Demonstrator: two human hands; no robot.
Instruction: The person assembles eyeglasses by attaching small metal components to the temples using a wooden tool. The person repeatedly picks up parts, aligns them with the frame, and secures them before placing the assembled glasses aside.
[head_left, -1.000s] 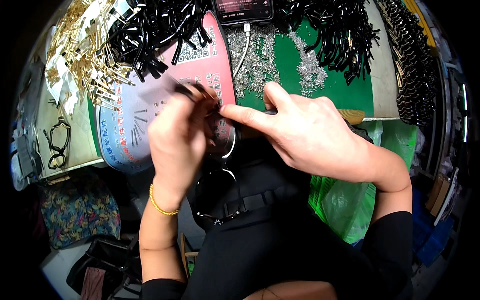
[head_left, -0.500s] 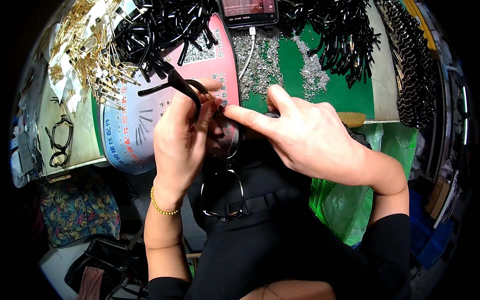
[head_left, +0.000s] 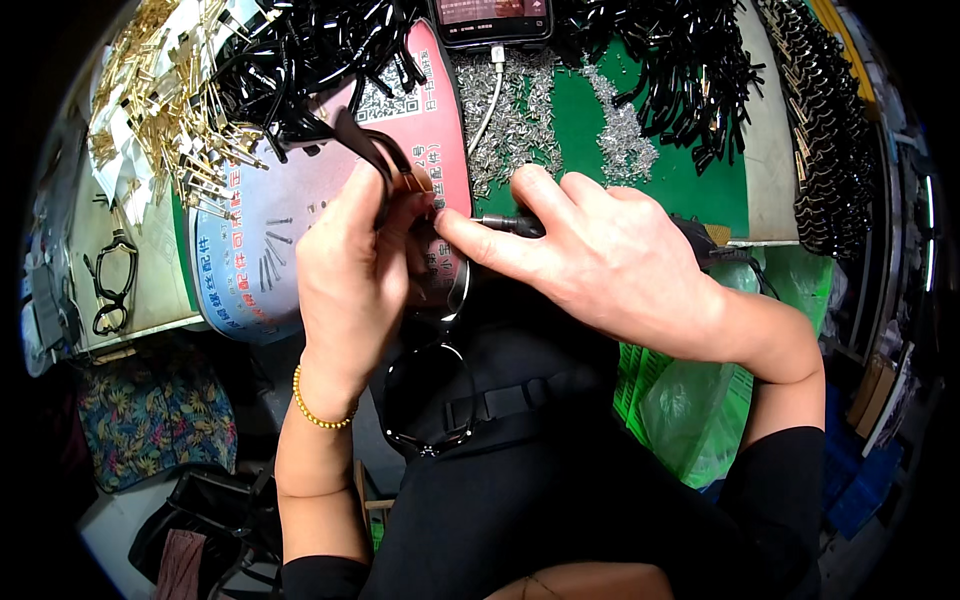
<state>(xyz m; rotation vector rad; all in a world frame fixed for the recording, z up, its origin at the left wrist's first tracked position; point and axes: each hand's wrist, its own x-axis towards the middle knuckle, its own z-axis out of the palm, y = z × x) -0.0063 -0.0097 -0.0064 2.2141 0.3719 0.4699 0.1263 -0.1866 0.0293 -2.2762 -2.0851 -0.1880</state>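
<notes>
My left hand is closed around a dark eyeglass frame, whose rims hang down in front of my black apron. Black temple arms stick up past the thumb and fingers. In my right hand is a slim dark screwdriver with a metal collar, gripped under the curled fingers and pointing left. The right index fingertip reaches to the left fingertips at the temple joint. Whatever small part lies between the fingertips is hidden.
Black temple arms and gold metal pieces lie heaped at the far left. Small silver screws are spread beside a printed mat. A phone with a white cable stands behind. Stacked frames line the right; a green crate sits below.
Both hands have shifted slightly left, with the eyeglass frame swinging a little lower. The right fingers have shifted, and more of the screwdriver shows.
</notes>
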